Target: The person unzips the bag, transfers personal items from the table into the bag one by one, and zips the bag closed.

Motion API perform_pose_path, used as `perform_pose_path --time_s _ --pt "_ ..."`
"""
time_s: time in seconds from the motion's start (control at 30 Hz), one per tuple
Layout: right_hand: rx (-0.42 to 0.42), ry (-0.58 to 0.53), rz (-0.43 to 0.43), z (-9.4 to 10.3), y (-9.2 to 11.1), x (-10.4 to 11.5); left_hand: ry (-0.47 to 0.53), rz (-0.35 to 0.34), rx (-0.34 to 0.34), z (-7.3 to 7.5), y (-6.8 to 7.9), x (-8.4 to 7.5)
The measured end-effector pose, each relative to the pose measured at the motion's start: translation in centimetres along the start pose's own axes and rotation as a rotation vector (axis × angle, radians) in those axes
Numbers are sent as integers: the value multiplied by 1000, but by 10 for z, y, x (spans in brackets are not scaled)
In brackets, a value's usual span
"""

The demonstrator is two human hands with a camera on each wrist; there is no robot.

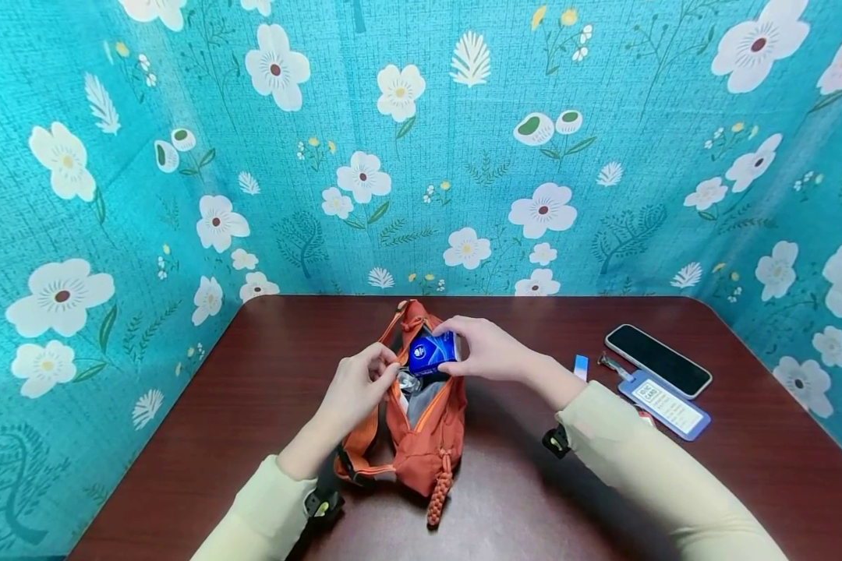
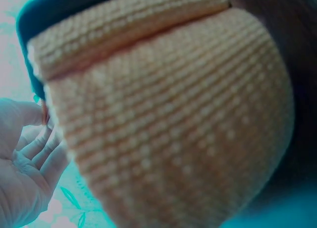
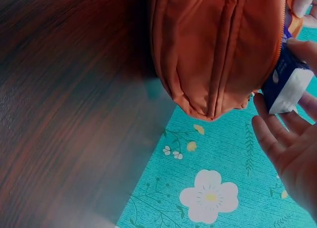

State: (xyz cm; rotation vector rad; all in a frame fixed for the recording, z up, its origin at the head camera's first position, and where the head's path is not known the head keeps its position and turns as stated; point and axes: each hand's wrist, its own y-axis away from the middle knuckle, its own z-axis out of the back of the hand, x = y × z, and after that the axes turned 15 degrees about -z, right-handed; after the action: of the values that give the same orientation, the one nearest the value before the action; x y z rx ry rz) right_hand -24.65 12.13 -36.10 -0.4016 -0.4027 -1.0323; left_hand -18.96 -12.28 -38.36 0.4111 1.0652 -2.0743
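Observation:
An orange-red waist bag [image 1: 435,460] lies on the table with its zipped top open, showing a grey lining. My left hand [image 1: 358,382] pinches the left edge of the opening between thumb and forefinger. At the far part of the opening, my right hand [image 1: 494,351] grips a blue tissue pack [image 1: 428,354] between thumb and fingers, and the pack sits partly inside the bag. The pack's pale end [image 3: 291,91] faces out in the right wrist view. Something clear and shiny [image 1: 408,382] shows within the bag. A sleeve covers most of the left wrist view.
To the right, a dark-screened phone [image 1: 659,358] lies beside a blue card holder [image 1: 666,405] with a metal clip. A small blue and white item [image 1: 581,367] and a partly hidden red one [image 1: 646,418] are near my right sleeve. A flowered cloth [image 1: 421,195] hangs behind the table [image 1: 519,483].

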Motion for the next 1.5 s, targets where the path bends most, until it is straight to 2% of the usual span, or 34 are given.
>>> perform_pose_path --time_s 0.23,0.37,0.53,0.83,0.93,1.23,1.5 --pt "-22 32 -66 -10 -7 2 31 -55 12 -1 0 0" --pt "-55 -15 -97 -13 -7 2 39 -63 14 -2 0 1" --pt "-76 -54 -94 -17 -8 1 45 -67 22 -1 0 0" --pt "-79 16 -145 -22 -13 9 22 -102 22 -3 -3 1" --pt "-74 24 -140 -24 -15 8 21 -109 30 -4 -4 0" --pt "-100 -133 -61 -25 -12 -3 6 -77 36 -2 -2 1" --pt "-154 -151 -89 -26 -10 -5 3 -73 39 -3 -3 1"
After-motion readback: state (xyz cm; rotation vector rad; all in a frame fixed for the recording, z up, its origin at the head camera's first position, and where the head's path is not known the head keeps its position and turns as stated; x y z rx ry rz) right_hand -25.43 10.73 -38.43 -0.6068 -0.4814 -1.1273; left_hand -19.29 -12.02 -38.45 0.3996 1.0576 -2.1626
